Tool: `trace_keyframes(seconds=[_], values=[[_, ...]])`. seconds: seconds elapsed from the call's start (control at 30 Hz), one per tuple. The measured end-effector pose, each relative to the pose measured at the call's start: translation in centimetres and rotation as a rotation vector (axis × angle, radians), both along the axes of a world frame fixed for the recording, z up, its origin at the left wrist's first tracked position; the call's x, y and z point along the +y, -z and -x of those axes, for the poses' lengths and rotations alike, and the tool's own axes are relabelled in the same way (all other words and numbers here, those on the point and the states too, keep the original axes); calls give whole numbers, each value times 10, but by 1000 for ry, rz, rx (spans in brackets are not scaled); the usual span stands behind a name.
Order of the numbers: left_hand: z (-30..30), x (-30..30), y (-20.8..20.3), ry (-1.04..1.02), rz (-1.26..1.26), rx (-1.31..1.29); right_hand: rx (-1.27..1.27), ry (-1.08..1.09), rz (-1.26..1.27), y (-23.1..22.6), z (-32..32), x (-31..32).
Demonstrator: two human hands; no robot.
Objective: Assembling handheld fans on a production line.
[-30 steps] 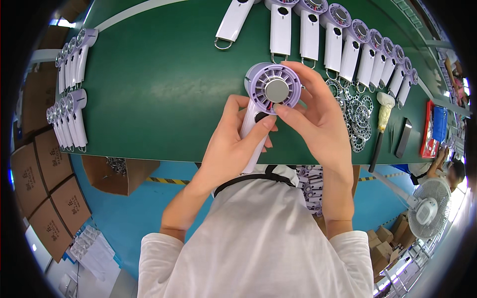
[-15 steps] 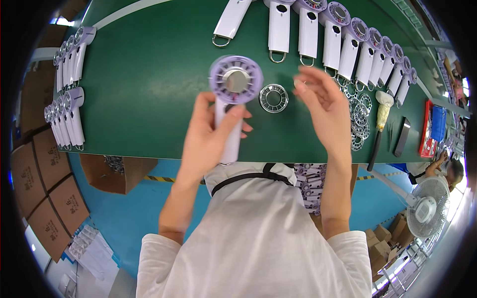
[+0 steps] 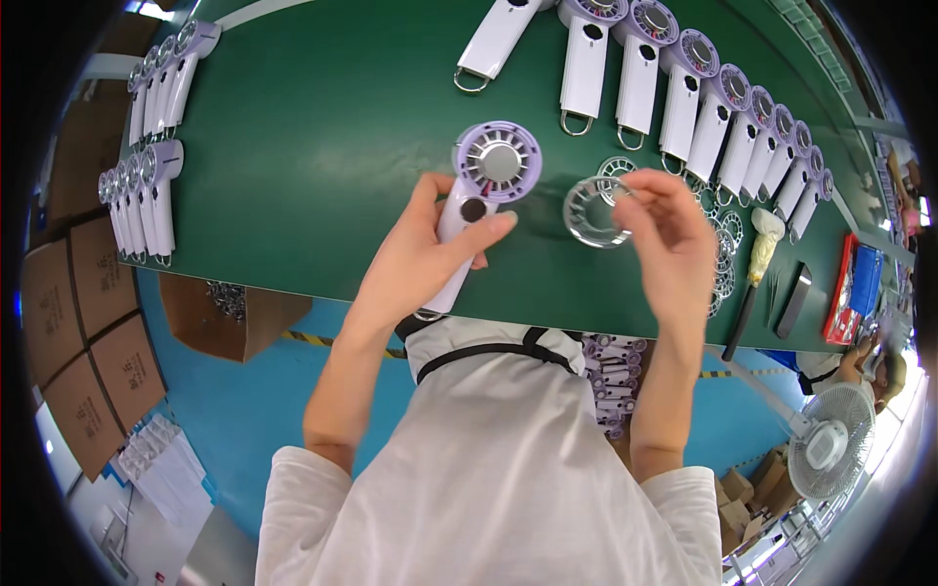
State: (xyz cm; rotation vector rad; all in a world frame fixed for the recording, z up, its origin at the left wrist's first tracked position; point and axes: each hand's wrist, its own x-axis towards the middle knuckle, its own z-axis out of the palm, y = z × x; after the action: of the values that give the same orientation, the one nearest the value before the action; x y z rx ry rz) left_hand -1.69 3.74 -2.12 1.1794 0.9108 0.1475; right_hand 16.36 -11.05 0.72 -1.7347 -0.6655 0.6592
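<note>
My left hand point(image 3: 420, 239) is wrapped round the white handle of a small handheld fan point(image 3: 498, 163), its lilac head facing up with the blades and round silver hub showing. Between the fingertips of my right hand point(image 3: 669, 234) is a shiny ring-shaped cover point(image 3: 594, 213), held a little to the right of the fan and apart from it. Several loose silver rings point(image 3: 724, 259) lie on the green table beyond and beside my right hand; one of them sits just behind the held ring.
Rows of lilac-and-white fans point(image 3: 694, 127) line the far right, with more at the left edge point(image 3: 147, 195). A brush-like tool with a wrapped head point(image 3: 767, 239), a dark flat tool point(image 3: 794, 301) and a blue bin point(image 3: 865, 276) are at right. An open carton point(image 3: 230, 327) stands below the table.
My right hand, empty before, now holds a shiny ring. The fan in my left hand has shifted slightly right. The view has turned a little.
</note>
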Motion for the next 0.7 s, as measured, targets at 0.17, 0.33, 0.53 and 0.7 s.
trace_keyframes(seconds=[0.17, 0.33, 0.53, 0.7], values=[[-8, -7, -13, 239, -47, 26, -182, -267, -39, -30, -2, 15], [-15, -14, -22, 346, -51, 13, -310, -346, 57, -36, -1, 22], [-14, -17, -19, 364, -214, 25, -388, -405, 14, -36, -2, 21], [-14, -19, -24, 384, -219, 27, -529, -424, -10, -34, 3, 22]])
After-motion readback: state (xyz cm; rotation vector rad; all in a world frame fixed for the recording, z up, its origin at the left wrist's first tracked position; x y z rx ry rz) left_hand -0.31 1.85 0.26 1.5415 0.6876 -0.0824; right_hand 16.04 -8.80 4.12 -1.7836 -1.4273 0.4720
